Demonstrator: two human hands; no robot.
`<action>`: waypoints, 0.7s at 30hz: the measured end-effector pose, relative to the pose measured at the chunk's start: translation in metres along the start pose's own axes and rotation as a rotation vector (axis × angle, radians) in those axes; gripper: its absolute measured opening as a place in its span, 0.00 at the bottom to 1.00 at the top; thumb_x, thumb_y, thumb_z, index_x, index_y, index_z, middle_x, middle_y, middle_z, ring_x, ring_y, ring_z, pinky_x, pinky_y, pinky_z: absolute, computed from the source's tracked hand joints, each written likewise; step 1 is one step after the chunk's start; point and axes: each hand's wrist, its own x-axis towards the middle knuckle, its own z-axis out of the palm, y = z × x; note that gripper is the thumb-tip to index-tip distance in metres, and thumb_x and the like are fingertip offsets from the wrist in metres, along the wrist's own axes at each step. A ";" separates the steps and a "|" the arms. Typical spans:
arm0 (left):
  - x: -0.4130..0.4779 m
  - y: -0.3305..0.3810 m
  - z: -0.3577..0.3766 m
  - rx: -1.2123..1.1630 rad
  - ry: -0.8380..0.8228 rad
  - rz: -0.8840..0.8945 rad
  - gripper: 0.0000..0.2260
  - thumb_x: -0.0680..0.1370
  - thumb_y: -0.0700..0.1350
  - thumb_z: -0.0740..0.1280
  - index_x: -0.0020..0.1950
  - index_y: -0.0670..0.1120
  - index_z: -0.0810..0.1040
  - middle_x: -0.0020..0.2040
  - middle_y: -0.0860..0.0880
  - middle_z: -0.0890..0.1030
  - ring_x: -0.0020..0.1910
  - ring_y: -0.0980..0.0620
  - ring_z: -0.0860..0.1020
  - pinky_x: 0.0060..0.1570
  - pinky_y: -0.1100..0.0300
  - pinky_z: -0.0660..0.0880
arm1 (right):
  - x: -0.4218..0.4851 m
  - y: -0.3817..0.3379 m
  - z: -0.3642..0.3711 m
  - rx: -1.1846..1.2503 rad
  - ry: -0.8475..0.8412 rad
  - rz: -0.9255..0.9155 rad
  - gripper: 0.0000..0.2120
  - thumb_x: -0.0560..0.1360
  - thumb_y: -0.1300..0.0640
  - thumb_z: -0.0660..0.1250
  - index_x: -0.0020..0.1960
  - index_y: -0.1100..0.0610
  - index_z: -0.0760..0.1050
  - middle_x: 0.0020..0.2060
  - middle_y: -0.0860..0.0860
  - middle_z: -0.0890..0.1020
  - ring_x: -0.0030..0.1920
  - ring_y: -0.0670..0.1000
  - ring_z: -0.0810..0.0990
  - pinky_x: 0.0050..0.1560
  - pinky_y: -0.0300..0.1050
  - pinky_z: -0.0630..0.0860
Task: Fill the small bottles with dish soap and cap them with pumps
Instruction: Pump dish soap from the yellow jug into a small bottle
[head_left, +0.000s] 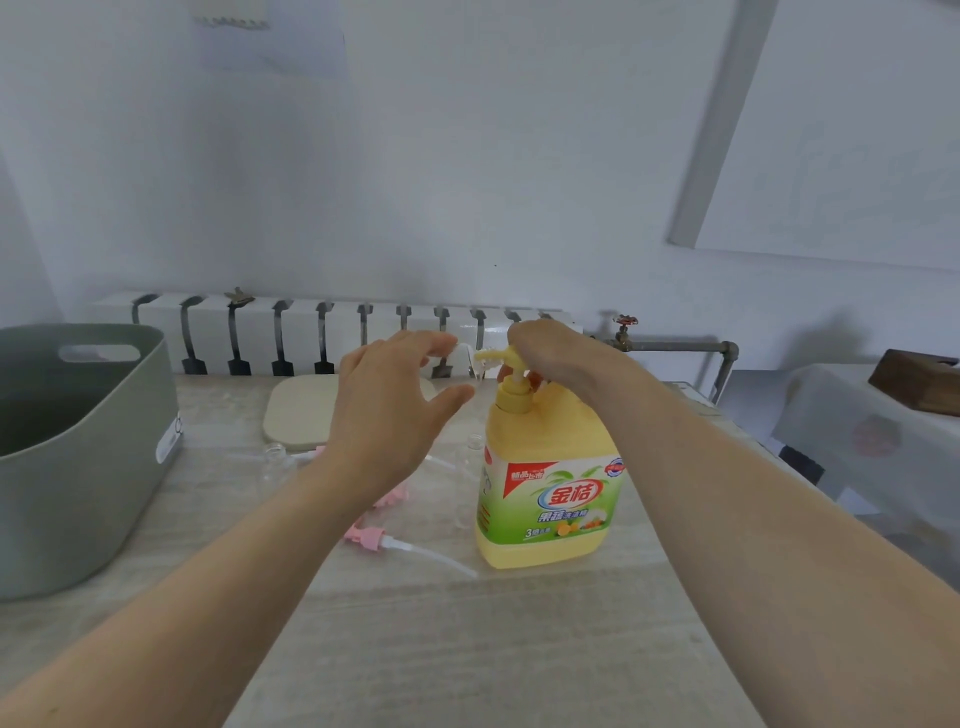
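Note:
A large yellow dish soap bottle (550, 499) with a pump head stands upright on the table, right of centre. My right hand (550, 348) grips its pump head from above, fingers curled round it; the nozzle (491, 356) points left. My left hand (395, 410) hovers just left of the nozzle, fingers spread and holding nothing I can make out. Small clear bottles stand on the table, one (274, 460) left of my left wrist and one (474, 446) beside the soap bottle. Pink pumps (370, 538) with white tubes lie under my left forearm, partly hidden.
A grey-green plastic basket (104, 467) stands at the left table edge. A beige mat (293, 415) lies at the back, in front of a white radiator (311, 332). A pipe with a valve (626, 332) runs right. A cloth-covered side table (857, 415) stands at right.

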 end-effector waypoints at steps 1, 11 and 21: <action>0.000 0.001 0.000 -0.001 -0.003 -0.003 0.21 0.74 0.51 0.73 0.65 0.50 0.77 0.60 0.54 0.80 0.57 0.54 0.76 0.66 0.46 0.69 | 0.001 0.001 0.001 -0.008 0.006 0.004 0.12 0.76 0.59 0.51 0.35 0.56 0.66 0.37 0.52 0.72 0.38 0.52 0.68 0.48 0.50 0.65; -0.002 0.001 0.004 -0.013 -0.014 -0.015 0.21 0.74 0.51 0.73 0.65 0.49 0.77 0.60 0.53 0.80 0.57 0.54 0.77 0.66 0.46 0.69 | 0.000 0.003 0.010 -0.159 0.033 0.025 0.15 0.72 0.69 0.50 0.31 0.54 0.56 0.29 0.49 0.61 0.31 0.50 0.58 0.34 0.44 0.56; -0.008 0.003 0.004 -0.025 -0.022 -0.043 0.21 0.73 0.50 0.74 0.65 0.50 0.77 0.59 0.54 0.81 0.57 0.55 0.77 0.66 0.46 0.69 | -0.007 0.009 0.009 -0.221 0.098 0.014 0.13 0.72 0.63 0.52 0.30 0.52 0.57 0.28 0.48 0.61 0.29 0.50 0.59 0.32 0.45 0.55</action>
